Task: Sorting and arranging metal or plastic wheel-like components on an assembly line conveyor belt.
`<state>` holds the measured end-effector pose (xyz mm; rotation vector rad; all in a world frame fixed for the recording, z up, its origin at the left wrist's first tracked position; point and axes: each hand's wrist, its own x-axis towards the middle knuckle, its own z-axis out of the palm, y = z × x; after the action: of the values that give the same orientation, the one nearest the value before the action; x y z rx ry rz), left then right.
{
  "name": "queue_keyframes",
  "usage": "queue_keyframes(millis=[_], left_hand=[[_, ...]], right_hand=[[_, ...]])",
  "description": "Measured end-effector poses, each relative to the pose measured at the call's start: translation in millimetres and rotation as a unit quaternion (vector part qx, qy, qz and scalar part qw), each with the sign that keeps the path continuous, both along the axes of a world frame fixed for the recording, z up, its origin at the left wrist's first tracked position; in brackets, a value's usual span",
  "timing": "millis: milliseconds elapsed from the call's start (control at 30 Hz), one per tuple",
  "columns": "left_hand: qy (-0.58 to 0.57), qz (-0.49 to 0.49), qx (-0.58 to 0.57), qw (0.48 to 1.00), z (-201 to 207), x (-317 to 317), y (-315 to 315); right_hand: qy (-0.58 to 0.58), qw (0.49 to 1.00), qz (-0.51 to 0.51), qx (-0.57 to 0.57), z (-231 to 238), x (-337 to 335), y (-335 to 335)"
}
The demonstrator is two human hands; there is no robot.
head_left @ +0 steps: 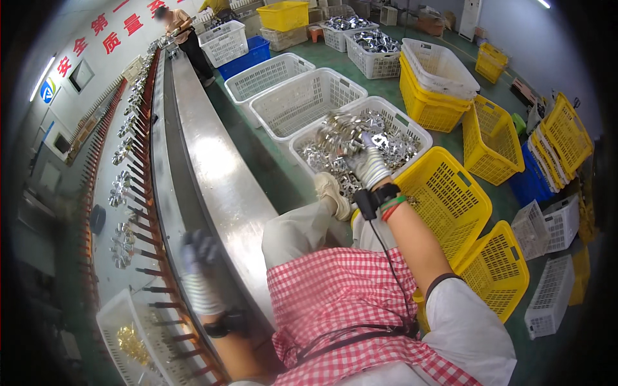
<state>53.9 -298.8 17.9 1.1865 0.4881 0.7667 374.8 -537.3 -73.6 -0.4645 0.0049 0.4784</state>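
My right hand [370, 166], in a grey-and-white glove, is over a white crate [421, 143] heaped with shiny chrome metal parts [393, 138]. A blurred bunch of the same metal parts [342, 132] appears against its fingers, and the hand seems closed on it; the fingertips are partly hidden. My left hand [201, 254], gloved too, is smeared by motion above the edge of the line beside the steel ledge [215, 154]. Nothing shows clearly in it. Nearest to it is a row of dark pegs [151, 254], and clusters of chrome parts [122, 244] sit beyond them.
Empty white crates [309, 96] stand beyond the filled one. Yellow crates [444, 199] crowd my right side. At the lower left is a white basket [116, 315] with small gold-coloured pieces. A person [183, 32] stands at the line's far end. A cable [386, 248] hangs from my right wrist.
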Motion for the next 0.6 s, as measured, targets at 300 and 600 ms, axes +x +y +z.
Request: queue_keyframes(millis=[300,600], left_hand=[[-0.23,0.181,-0.169,0.941,-8,-101,154],[-0.203,0.26,0.011,0.944,-2,-158,152]], right_hand=[[0.104,0.986,-0.006,-0.127,-23,-13,8],[0.106,0.987,0.089,-0.085,1,-27,28]])
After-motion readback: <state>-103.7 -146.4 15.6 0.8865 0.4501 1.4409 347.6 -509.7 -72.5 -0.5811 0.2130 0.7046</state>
